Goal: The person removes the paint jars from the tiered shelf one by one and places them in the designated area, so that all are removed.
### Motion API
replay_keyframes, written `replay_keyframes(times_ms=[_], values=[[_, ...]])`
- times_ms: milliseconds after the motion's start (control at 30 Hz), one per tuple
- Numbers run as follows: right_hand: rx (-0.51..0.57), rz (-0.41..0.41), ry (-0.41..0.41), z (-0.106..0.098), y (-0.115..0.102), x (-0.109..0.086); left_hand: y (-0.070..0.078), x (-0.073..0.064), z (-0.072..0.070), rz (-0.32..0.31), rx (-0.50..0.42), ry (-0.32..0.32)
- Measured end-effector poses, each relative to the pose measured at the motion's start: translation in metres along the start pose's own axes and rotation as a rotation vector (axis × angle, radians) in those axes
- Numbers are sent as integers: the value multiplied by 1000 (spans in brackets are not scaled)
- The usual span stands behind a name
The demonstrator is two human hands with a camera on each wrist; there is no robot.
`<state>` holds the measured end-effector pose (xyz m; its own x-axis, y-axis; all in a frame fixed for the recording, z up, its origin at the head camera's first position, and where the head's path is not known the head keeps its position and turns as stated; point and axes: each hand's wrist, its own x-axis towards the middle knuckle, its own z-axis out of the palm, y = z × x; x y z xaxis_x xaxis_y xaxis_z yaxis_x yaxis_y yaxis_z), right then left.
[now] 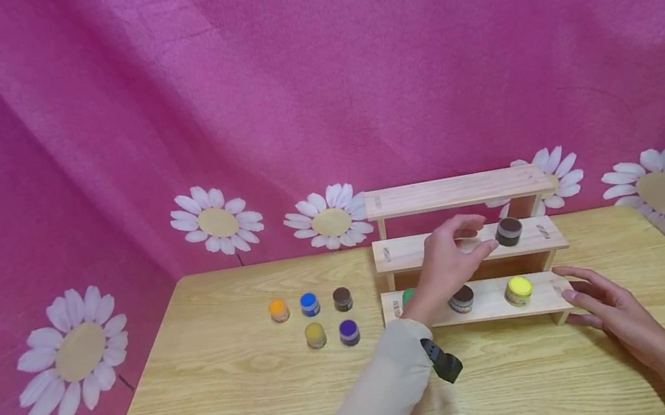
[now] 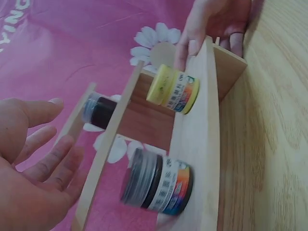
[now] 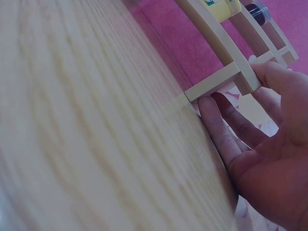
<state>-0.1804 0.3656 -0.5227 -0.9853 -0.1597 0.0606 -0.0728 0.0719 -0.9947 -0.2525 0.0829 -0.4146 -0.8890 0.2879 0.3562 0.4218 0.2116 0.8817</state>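
Note:
A three-tier wooden display rack stands on the table. My left hand hovers over its middle shelf, thumb and fingers spread just left of a dark-lidded paint jar. In the left wrist view a gap shows between that hand and the jar. On the bottom shelf are a yellow jar, another dark jar and a green-lidded jar, partly hidden by my left wrist. My right hand holds the right end of the bottom shelf, fingers bent around its leg.
Left of the rack, several paint jars sit on the wooden table: orange, blue, dark brown, mustard and purple. A pink cloth with daisies hangs behind and at the left.

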Motion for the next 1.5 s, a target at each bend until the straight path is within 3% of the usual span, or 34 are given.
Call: replay_keyframes(times_ms=[233,433,600,800,1000,1200,1500], values=[[5,-7,-7,2,0,3,-1,13,17,18,140,-19],[5,-8,-8,1,-1,2,1,20,27,18,205,-2],[16,-5,-8,0,-1,1,4,21,35,-12,244,38],[15,16,-4,-2,0,0,7,22,39,-52,281,43],[-17,27,0,-2,0,0,5,22,42,-80,274,64],[-25,14,-6,-1,-1,0,5,21,40,-64,252,78],[-15,11,-4,-2,0,0,8,15,31,-60,158,75]])
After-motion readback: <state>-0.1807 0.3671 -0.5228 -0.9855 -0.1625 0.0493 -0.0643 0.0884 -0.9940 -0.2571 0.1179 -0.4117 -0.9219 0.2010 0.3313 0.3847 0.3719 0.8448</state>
